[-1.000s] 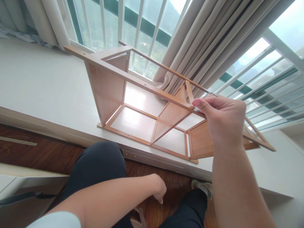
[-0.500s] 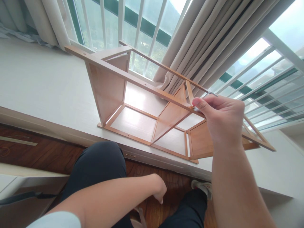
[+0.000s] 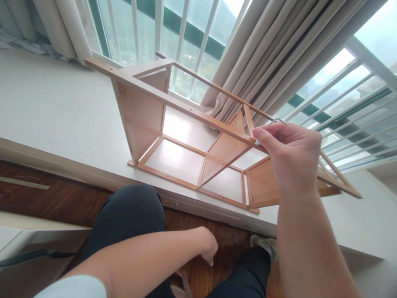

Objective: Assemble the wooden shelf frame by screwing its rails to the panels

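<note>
A wooden shelf frame (image 3: 217, 123) lies on its side on a white window ledge, with wooden panels standing between its rails. My right hand (image 3: 293, 151) is at the upper front rail, thumb and fingers pinched round a bent metal hex key (image 3: 281, 121). The key's bend shows above the fingers; its lower end is by a small fitting in the rail, largely covered by my thumb. My left hand (image 3: 207, 247) hangs low over my lap, away from the frame, wrist bent down. Most of its fingers are hidden behind it.
Behind the frame are a grey curtain (image 3: 248, 54) and a window with white bars (image 3: 159, 25). The white ledge (image 3: 56, 99) extends left and right of the frame. A white piece of furniture with a dark strap (image 3: 31, 257) stands at lower left, above the wooden floor (image 3: 71, 178).
My right hand has shifted very slightly to the right, and the bend of the hex key shows a bit more above the fingers. My left hand and the frame have stayed put.
</note>
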The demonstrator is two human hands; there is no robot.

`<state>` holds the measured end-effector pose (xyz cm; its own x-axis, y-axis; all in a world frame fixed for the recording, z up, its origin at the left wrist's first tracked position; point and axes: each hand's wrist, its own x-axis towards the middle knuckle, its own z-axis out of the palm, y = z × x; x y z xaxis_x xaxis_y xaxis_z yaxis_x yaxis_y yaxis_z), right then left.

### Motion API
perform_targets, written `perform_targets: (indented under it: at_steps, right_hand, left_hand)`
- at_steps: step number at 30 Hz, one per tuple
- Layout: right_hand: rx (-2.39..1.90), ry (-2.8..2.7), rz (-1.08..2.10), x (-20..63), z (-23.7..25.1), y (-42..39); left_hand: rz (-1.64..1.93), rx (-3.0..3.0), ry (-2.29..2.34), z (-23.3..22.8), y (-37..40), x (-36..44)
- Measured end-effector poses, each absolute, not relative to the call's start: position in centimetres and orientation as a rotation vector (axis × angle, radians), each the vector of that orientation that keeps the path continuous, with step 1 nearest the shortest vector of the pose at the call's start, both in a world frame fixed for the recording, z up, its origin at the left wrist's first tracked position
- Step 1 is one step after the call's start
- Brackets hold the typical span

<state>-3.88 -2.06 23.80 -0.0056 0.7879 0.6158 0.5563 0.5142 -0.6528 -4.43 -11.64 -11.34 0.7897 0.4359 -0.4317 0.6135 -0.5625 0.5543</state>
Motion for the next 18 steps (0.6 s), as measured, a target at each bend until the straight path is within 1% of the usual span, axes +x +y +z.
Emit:
perform_targets:
  at_steps: [3, 4, 9, 18]
  right_hand:
    - [-1.134, -1.701, 0.271, -3.9, 23.8, -2.1]
    - [-1.132, -1.710, 0.261, -3.8, 23.8, -2.1]
    - [-1.125, -1.736, 0.238, -3.7, 23.9, -2.3]
    - [-1.080, -1.852, 0.175, -3.3, 23.8, -2.4]
  left_hand:
    - [-0.594, 2.231, 0.695, -10.2, -11.5, -4.7]
    - [-0.614, 2.228, 0.697, -9.8, -11.4, -4.8]
    - [-0.621, 2.230, 0.700, -8.9, -11.3, -5.1]
    - [-0.506, 2.254, 0.711, -10.2, -11.3, -4.9]
